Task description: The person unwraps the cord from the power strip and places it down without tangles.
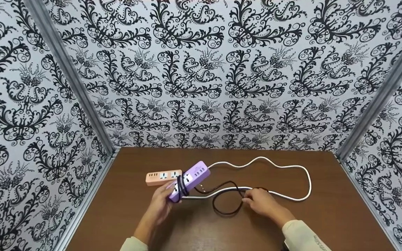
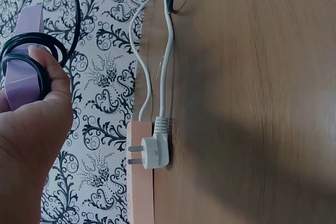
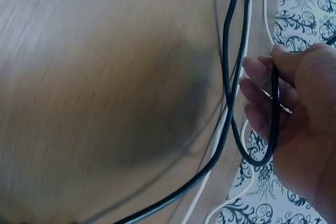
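My left hand (image 1: 160, 203) grips the lower end of a purple power strip (image 1: 198, 173), tilted above the table. Several turns of black cord (image 2: 34, 37) wrap round the strip, and in the left wrist view my thumb lies against them. The cord runs on in a loose loop to my right hand (image 1: 263, 201). There, in the right wrist view, the thumb and curled fingers hold a bend of the black cord (image 3: 275, 103). Any plug on this cord is hidden or out of view.
An orange power strip (image 1: 156, 180) lies on the brown table (image 1: 110, 216) behind my left hand. Its white cord (image 1: 309, 184) sweeps wide to the right and back, ending in a white plug (image 2: 156, 153) beside that strip. Patterned walls (image 1: 201, 87) enclose the table's back and sides.
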Action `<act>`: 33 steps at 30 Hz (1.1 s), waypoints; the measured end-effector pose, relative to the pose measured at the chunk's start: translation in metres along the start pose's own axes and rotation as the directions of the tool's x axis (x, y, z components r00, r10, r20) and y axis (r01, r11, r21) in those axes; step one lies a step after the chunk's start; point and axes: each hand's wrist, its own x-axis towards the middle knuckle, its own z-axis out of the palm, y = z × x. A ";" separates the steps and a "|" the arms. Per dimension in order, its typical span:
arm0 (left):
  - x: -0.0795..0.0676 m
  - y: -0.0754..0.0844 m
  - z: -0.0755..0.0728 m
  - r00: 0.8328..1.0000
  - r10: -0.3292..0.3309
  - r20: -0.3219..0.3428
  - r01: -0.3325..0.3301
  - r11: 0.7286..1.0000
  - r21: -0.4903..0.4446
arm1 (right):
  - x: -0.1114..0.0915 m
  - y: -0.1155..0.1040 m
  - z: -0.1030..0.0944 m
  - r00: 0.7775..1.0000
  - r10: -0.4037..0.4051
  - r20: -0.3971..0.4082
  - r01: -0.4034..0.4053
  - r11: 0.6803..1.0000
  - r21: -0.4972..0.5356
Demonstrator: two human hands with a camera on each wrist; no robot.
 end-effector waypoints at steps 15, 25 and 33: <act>0.006 0.000 0.025 0.998 -0.012 0.062 0.011 1.000 0.013 | -0.003 -0.006 0.017 0.997 -0.035 0.063 0.034 0.999 0.018; 0.003 0.005 0.036 0.989 -0.016 0.147 -0.010 0.985 0.171 | 0.009 -0.040 0.012 0.959 -0.125 -0.255 0.149 0.986 0.078; 0.001 0.009 0.050 0.980 -0.032 0.195 0.000 0.987 0.161 | 0.020 -0.078 0.013 0.950 -0.280 -0.136 0.285 0.958 0.020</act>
